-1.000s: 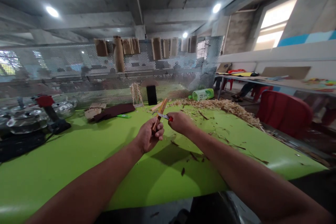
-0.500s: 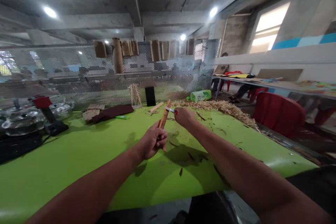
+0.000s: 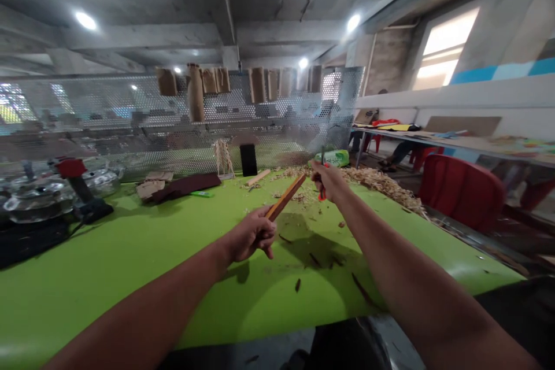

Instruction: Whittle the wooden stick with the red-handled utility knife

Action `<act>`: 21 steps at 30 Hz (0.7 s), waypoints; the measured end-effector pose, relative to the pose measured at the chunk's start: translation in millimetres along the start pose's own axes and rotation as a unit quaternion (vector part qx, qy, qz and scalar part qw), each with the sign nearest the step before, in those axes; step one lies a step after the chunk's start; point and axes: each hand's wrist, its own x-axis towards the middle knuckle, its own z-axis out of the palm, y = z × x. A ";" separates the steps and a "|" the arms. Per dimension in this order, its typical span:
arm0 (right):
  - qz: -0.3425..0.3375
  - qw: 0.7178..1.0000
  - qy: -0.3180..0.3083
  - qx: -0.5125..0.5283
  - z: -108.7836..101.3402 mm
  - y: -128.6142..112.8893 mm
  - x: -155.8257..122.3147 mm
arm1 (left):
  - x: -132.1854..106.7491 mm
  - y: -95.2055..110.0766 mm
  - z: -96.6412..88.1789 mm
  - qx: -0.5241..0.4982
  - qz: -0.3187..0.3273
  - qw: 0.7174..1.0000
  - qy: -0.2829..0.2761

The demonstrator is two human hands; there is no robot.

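Note:
My left hand [image 3: 251, 236] is closed around the lower end of a flat brown wooden stick [image 3: 287, 196], which slants up and to the right above the green table [image 3: 108, 266]. My right hand [image 3: 330, 180] is stretched farther out, past the stick's tip, and grips a small knife with a red handle [image 3: 321, 193]; its blade points up and is clear of the wood. A heap of pale wood shavings [image 3: 377, 182] lies on the table just beyond and right of my right hand.
Dark wood slivers [image 3: 312, 257] lie scattered below my hands. At the back stand a black block [image 3: 248, 159], a dark cloth [image 3: 186, 184], a loose stick [image 3: 258, 177] and a green bottle [image 3: 333, 157] before a perforated metal screen. A red-topped tool [image 3: 78, 185] sits left, a red chair [image 3: 463, 191] right.
My right hand has swept the knife up along the stick and off its tip, away to the right. The stick has tilted lower to the right in my left hand.

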 end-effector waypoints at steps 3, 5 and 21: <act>-0.012 0.985 -0.134 0.111 10.8 -8.9 -13.8 | 2.5 5.2 -19.8 0.014 -0.032 0.999 0.012; -0.018 0.979 -0.181 0.089 14.9 -12.2 -20.2 | 2.9 9.2 -28.2 0.009 -0.032 0.999 0.012; -0.042 0.972 -0.211 0.090 26.7 -17.0 -31.6 | 1.8 43.3 -56.5 -0.100 0.183 0.974 0.085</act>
